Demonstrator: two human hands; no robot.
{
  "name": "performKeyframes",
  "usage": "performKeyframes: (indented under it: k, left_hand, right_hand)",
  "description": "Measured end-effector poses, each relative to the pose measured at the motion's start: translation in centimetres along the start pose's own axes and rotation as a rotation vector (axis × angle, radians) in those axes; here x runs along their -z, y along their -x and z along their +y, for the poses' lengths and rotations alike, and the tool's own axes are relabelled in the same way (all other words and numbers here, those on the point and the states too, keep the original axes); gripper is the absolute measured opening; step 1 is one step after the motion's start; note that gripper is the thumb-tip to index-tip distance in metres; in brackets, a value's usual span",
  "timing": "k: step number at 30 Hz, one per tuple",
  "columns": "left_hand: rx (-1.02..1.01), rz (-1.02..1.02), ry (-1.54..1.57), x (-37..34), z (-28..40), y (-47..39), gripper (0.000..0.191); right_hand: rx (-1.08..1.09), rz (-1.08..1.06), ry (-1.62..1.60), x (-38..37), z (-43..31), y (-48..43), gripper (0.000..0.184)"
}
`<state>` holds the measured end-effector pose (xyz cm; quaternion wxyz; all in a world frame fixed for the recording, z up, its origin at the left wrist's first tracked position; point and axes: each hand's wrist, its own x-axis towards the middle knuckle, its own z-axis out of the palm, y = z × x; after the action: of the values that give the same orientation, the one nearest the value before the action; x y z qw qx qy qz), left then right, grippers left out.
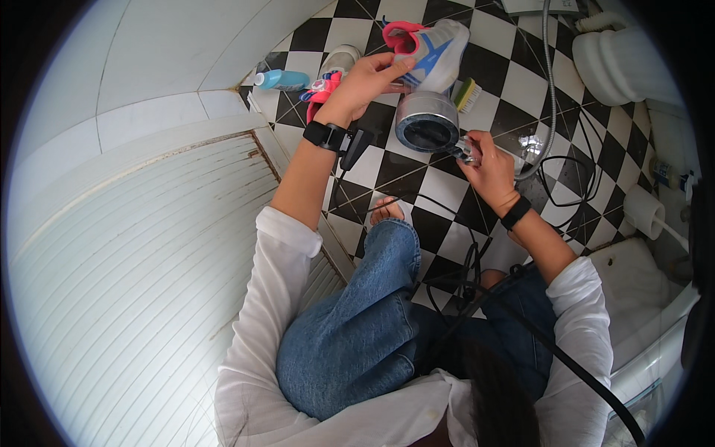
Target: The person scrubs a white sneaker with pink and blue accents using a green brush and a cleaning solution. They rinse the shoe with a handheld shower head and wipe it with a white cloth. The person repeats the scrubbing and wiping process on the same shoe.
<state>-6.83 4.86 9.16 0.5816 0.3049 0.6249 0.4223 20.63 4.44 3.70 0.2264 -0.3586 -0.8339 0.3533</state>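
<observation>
My left hand grips a white sneaker with blue stripes and a pink lining, its thumb on the side of the upper. From the right, my right hand holds a shower head by its handle, close against the near side of the sneaker. Whether water runs from it I cannot tell. A green and yellow scrub brush lies on the floor just right of the sneaker. Left of it, partly behind my left hand, is a second shoe with pink parts. A blue bottle lies beside that shoe.
The checkered tile floor looks wet in places. A metal shower hose runs down on the right, near black cables. A white pedestal and a toilet brush holder stand at the right. A louvered door panel fills the left.
</observation>
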Motion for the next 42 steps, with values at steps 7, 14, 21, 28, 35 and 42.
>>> performKeyframes:
  k: [7, 14, 21, 28, 35, 42]
  left_hand:
    - [-0.072, -0.001, -0.234, 0.9, -1.2, 0.3, 0.037]
    - [-0.323, 0.091, -0.74, 0.3, -5.9, 1.8, 0.03]
    - [-0.498, 0.189, -0.829, -0.2, -7.0, 2.6, 0.021]
    - [-0.049, 0.188, 0.168, -3.8, -5.4, 1.5, 0.027]
    - [0.171, 0.075, 0.814, -5.7, -5.0, -2.7, 0.028]
    - [0.112, -0.06, 0.765, -6.2, -6.7, -0.3, 0.021]
  right_hand:
    - [-0.228, 0.028, -0.15, -0.2, 0.3, -0.2, 0.042]
    - [-0.569, 0.188, -0.508, 0.2, 2.6, -2.4, 0.02]
    - [-0.657, 0.293, -0.672, 1.3, 3.1, -3.4, 0.018]
    - [-0.696, 0.291, -0.62, 0.4, 3.0, -2.8, 0.017]
    - [-0.457, 0.19, -0.365, -1.4, 1.1, -0.8, 0.027]
    - [-0.208, 0.06, -0.148, -1.6, -0.1, 0.5, 0.039]
